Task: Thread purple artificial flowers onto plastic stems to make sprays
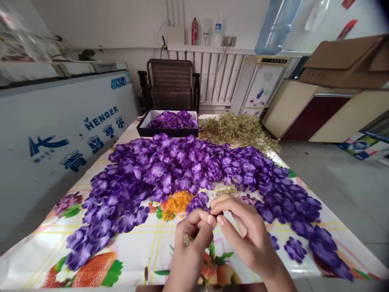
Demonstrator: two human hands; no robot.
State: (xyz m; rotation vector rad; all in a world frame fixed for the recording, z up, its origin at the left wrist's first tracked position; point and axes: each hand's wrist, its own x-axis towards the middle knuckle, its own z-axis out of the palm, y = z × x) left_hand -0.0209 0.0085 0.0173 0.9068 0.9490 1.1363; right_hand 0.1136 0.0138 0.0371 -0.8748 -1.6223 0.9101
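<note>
My left hand point(194, 239) and my right hand point(243, 227) meet fingertip to fingertip above the near middle of the table. Both pinch at a purple flower point(199, 202) whose petals show just beyond the left fingers. A small pale greenish piece point(186, 239) pokes out from the curled fingers of my left hand. Just past my hands lies a small heap of orange bits point(178, 203). A wide arc of purple petals point(182, 158) spreads behind it and down both sides. One separate purple flower point(295, 249) rests to the right of my right hand.
A black-edged box point(167, 132) of purple flowers stands at the table's far end, beside a pile of dry greenish stems point(237, 129). Behind it is a brown chair point(172, 83). A white freezer point(60, 121) stands left; a cardboard box point(337, 63) sits on a cabinet at right.
</note>
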